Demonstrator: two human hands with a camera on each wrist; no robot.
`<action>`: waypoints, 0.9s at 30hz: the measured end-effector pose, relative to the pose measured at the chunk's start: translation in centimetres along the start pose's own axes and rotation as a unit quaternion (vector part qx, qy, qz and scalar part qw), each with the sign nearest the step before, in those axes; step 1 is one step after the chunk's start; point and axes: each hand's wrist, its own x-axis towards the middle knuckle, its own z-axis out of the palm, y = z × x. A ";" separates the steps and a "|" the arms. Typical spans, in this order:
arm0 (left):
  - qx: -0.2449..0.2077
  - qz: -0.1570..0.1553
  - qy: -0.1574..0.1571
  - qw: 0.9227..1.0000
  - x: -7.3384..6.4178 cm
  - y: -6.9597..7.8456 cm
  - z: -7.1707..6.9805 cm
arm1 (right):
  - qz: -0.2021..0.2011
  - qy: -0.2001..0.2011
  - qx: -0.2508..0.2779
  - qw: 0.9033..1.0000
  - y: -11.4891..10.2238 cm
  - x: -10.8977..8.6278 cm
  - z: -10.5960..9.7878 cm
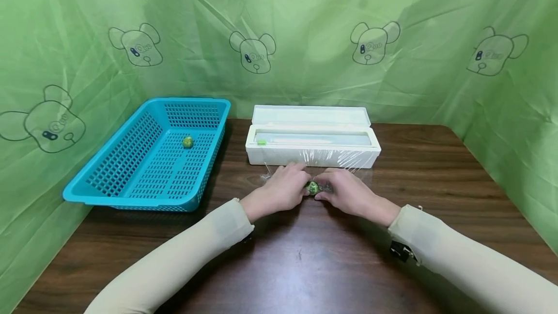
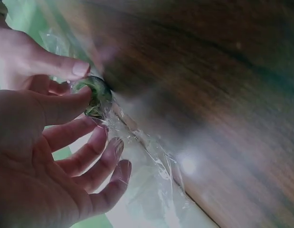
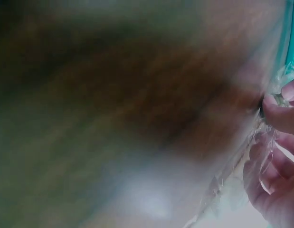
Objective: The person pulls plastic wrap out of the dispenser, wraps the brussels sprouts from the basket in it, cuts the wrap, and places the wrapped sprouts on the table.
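Note:
Both hands meet over the table in front of the white cling film box (image 1: 314, 156). Between them is a small, round, mottled green ball (image 1: 312, 188) wrapped in cling film (image 2: 156, 166). My left hand (image 1: 285, 187) pinches it from the left. In the left wrist view its thumb lies on the ball, and the other fingers spread under the film. My right hand (image 1: 348, 194) grips the ball and film from the right, its thumb close by the left one. Clear film trails between the hands and the box, whose lid (image 1: 310, 115) stands raised.
On the left of the brown wooden table (image 1: 427, 178) stands a blue perforated basket (image 1: 209, 168) with another small yellow-green ball (image 1: 187, 142) in it. A green slider (image 1: 261, 142) sits on the box's left end. Green curtains (image 1: 305, 8) surround the table's back and sides.

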 end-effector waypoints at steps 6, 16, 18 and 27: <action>-0.032 -0.001 0.034 0.999 -0.3 -0.1 -0.1 | -0.011 -0.022 0.020 1.000 1.1 0.7 -0.2; -0.040 -0.003 0.053 0.998 0.8 -0.3 0.5 | 0.003 -0.008 0.002 1.000 1.4 0.6 -0.3; -0.032 -0.008 0.053 0.998 1.1 -0.4 0.6 | 0.003 0.010 -0.014 1.000 1.3 0.5 -0.3; 0.006 -0.021 0.058 0.998 1.8 -0.5 0.7 | -0.019 0.033 -0.047 0.998 1.1 1.2 -0.2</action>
